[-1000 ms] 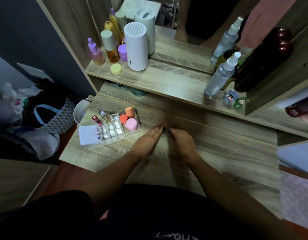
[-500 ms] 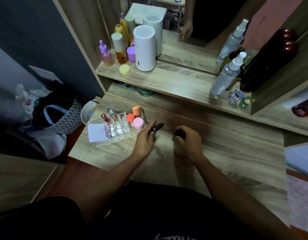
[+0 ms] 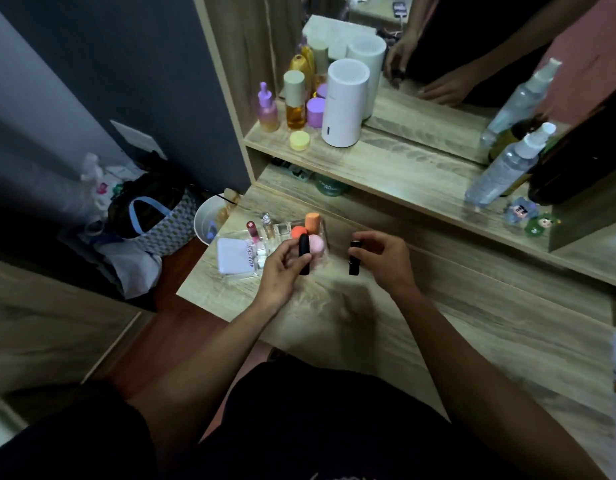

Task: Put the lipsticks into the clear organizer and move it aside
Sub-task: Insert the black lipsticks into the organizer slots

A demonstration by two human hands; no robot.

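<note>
Lipsticks are pinched upright, one rounded black tube in the left hand, one square tube in the right hand, beside the clear organizer; each should probably drop vertically into a free slot.

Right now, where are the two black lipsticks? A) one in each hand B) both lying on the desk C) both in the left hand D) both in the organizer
A: the left hand holds one black lipstick, the right hand the other, neither yet in the clear organizer.
</note>
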